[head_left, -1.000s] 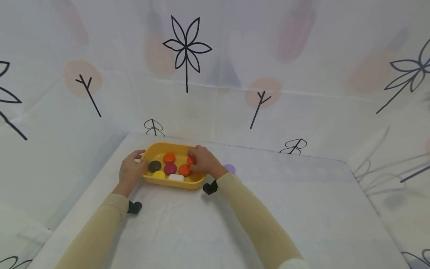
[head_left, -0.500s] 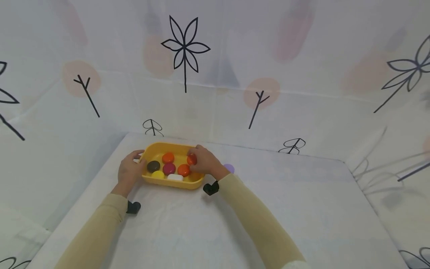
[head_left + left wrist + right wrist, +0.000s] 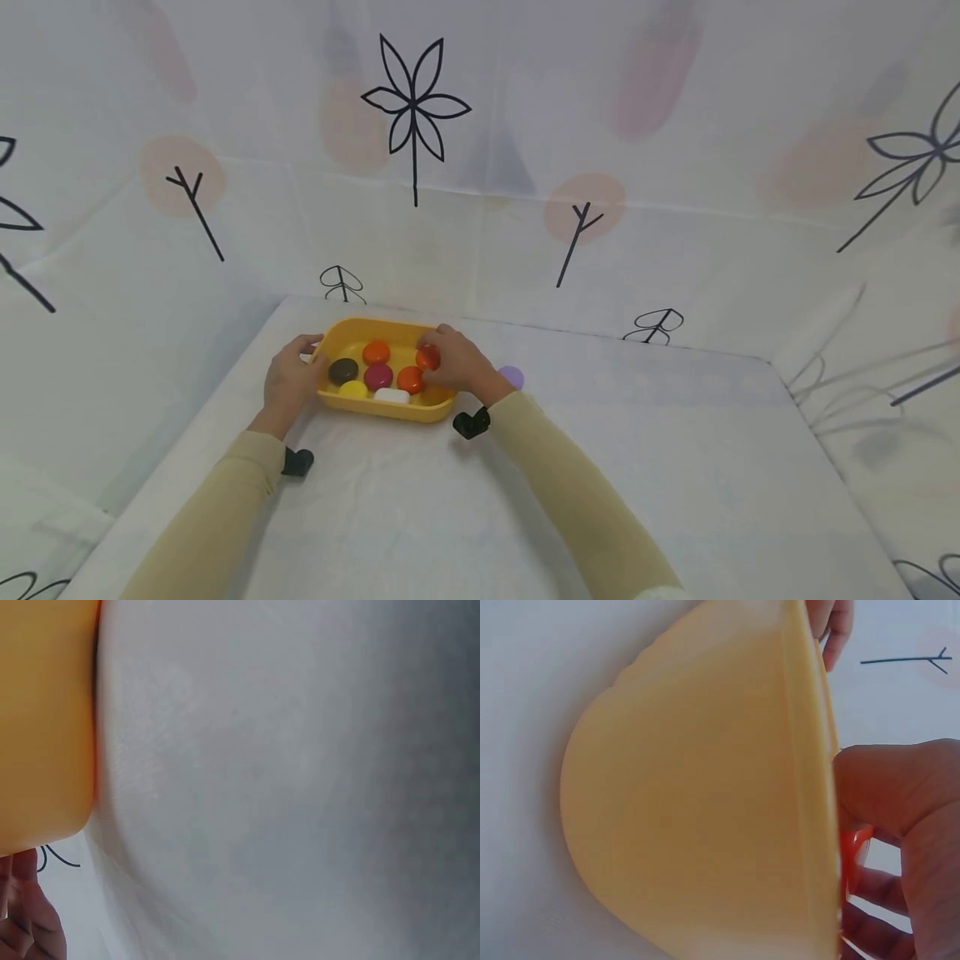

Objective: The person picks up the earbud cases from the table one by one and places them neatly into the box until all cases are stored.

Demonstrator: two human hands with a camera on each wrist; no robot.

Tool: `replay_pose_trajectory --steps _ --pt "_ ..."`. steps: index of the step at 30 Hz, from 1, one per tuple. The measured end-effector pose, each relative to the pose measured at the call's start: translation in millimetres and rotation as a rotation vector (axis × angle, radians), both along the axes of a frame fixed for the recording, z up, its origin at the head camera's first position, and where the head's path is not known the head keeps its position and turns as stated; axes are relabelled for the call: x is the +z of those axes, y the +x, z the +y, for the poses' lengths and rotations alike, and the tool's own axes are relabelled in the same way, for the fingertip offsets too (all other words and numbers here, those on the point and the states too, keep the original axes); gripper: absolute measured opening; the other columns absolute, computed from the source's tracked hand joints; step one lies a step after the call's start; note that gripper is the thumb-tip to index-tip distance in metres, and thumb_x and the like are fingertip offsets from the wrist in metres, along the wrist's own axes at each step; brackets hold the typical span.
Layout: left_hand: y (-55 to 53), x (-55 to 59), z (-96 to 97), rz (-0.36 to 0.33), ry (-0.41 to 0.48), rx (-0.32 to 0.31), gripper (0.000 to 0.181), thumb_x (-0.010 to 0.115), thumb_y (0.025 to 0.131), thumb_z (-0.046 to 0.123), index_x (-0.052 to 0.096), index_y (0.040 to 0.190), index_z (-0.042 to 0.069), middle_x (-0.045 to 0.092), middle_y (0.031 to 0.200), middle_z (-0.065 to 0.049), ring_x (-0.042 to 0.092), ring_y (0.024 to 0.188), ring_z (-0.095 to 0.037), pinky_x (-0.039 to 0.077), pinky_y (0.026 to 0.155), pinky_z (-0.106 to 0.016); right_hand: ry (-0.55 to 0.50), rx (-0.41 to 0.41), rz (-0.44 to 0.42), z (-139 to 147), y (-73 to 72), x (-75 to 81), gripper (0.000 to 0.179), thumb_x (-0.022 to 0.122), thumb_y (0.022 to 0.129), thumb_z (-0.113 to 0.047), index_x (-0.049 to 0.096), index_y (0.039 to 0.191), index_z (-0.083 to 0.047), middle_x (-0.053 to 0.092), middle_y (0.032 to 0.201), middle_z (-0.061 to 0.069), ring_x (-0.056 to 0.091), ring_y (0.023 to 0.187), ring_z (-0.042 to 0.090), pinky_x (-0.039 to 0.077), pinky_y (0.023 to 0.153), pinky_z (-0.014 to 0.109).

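Yellow tray sits on the white table, toward its far left part. Right hand is at the tray's 3 o'clock edge, fingers curled round a red cap, pinching it just above the tray floor. Left hand rests at the tray's 9 o'clock rim, fingers bent against the wall, thumb over the edge.

In the tray: orange cap at 12, brown cap at 9, magenta cap centre, yellow cap and white cap toward 6. Purple cap lies on the table beyond the right wrist.
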State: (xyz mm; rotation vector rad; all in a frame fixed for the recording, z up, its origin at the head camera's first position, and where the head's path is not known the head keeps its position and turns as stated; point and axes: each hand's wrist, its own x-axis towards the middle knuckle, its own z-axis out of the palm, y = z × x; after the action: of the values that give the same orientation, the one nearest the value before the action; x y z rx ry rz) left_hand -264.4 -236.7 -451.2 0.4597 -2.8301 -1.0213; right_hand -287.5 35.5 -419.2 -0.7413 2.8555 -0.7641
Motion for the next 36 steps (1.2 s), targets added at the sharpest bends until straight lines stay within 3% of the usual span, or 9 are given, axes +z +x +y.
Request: replay_pose_trajectory --steps 13,36 --pt "1.2 1.7 1.3 -0.004 -0.004 -0.005 0.045 0.043 0.084 0.028 0.041 0.129 0.02 0.049 0.119 -0.011 0.048 0.085 -0.025 0.047 0.066 -0.03 -0.042 -0.041 0.037 6 4.6 9.3 0.038 0.068 0.068 -0.027 0.056 0.104 -0.027 0.045 0.098 -0.006 0.046 0.088 0.011 0.048 0.075 0.024" --pt "1.3 3.9 4.4 -0.051 0.014 0.021 0.047 0.043 0.085 0.027 0.038 0.131 0.021 0.047 0.122 -0.012 0.048 0.091 -0.026 0.049 0.073 -0.034 -0.087 -0.075 0.029 27 13.0 22.9 0.038 0.064 0.072 -0.029 0.056 0.109 -0.025 0.047 0.1 -0.005 0.045 0.091 0.012 0.048 0.076 0.024"
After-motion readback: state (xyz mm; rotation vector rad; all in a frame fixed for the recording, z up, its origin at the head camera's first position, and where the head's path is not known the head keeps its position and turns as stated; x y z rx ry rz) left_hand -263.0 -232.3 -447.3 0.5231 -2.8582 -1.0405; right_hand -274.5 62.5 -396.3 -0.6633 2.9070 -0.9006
